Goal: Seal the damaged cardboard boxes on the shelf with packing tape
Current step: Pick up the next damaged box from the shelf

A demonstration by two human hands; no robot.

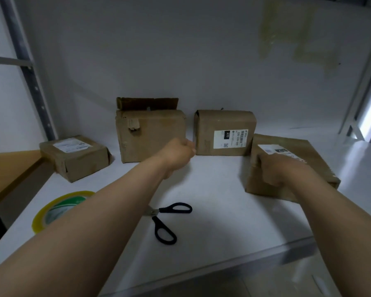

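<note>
Several worn cardboard boxes stand on a white shelf point(212, 221). My right hand point(281, 170) grips the near left corner of the flat labelled box point(296, 159) at the right. My left hand point(179, 154) hovers with curled fingers, holding nothing, between the torn box with a raised flap point(146, 133) and the upright labelled box point(225, 133) at the back. A small flat box point(75, 157) lies at the left. A yellow roll of packing tape point(58, 209) lies at the near left, partly hidden by my left forearm. Black-handled scissors point(167, 221) lie open in the middle.
The shelf's grey front edge point(223, 266) runs across the near side. Metal uprights point(28, 67) stand at the left and at the right point(360, 97). A wooden surface point(7, 168) adjoins the shelf on the left. The white back wall point(180, 50) closes the rear.
</note>
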